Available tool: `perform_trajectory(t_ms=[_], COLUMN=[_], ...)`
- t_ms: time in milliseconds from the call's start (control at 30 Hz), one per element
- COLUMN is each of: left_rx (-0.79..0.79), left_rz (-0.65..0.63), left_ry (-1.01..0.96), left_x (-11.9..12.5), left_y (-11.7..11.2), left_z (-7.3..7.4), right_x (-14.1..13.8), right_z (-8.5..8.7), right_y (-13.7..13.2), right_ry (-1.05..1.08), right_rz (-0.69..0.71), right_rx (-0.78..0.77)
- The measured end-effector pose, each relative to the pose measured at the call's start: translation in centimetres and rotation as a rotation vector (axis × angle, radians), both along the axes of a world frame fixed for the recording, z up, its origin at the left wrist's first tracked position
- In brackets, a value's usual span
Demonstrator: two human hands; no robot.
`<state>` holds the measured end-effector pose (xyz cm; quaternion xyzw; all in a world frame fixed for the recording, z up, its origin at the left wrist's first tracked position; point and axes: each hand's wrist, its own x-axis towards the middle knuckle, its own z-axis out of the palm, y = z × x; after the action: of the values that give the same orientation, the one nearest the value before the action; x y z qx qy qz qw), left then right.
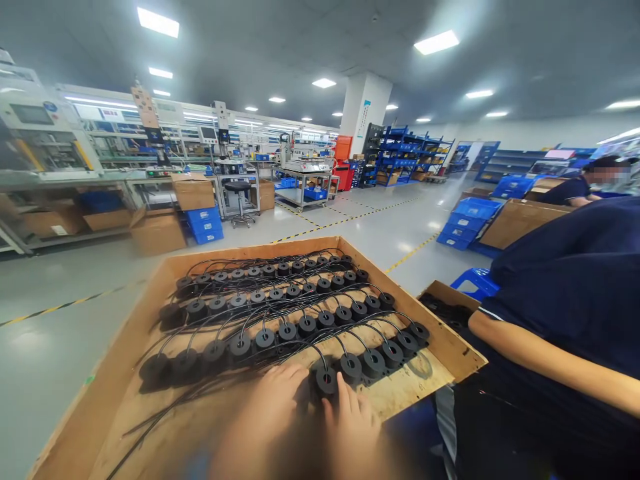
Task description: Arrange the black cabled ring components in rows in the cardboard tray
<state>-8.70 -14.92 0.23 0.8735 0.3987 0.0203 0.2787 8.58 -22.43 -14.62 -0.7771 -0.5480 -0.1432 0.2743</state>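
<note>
Several black cylindrical parts, each with a hole in its top and a black cable, stand in rows inside a wooden tray (410, 313). At the near end of the front row, one black cylindrical part (326, 381) sits between my hands. My right hand (353, 417) has its thumb and fingers closed against the near right side of this part. On its left is my left hand (280, 393), with curled fingers pressed together; their tips are hidden. Loose black cables (160, 417) trail across the tray floor to the left. Both wrists are blurred.
A co-worker in a dark shirt (575, 287) stands close on the right, beside a cardboard box (445, 297) of dark parts. Blue bins (467, 217) are stacked behind. Another person (575, 190) is farther back. Cartons (157, 230) and workbenches line the left.
</note>
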Motion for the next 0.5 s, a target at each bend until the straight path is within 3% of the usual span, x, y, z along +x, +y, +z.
perform_trajectory(t_ms=[133,233,300,400,500], left_rx=[0.009,-0.037,-0.034,0.06,0.041], left_rz=[-0.029,-0.197,-0.217,0.08,0.356], left_ry=[-0.096,-0.137,-0.12,-0.049,0.022], left_x=[-0.4,-1.4,-2.2,-3.2,-3.2], left_y=[0.0,0.9,1.1,0.0,-2.2], left_z=[-1.1,-0.6,0.0,0.1,-2.1], right_x=[0.1,0.2,0.3,0.6,0.6], right_z=[-0.3,-0.1,-0.1,-0.5,-0.9], right_y=[0.0,0.0,0.1,0.2,0.3], right_ry=[0.201,0.273,0.299,0.326,0.35], right_rz=[0.071,0.089,0.105,0.117,0.128], right_rx=[-0.099,-0.115,-0.116,-0.104,-0.073])
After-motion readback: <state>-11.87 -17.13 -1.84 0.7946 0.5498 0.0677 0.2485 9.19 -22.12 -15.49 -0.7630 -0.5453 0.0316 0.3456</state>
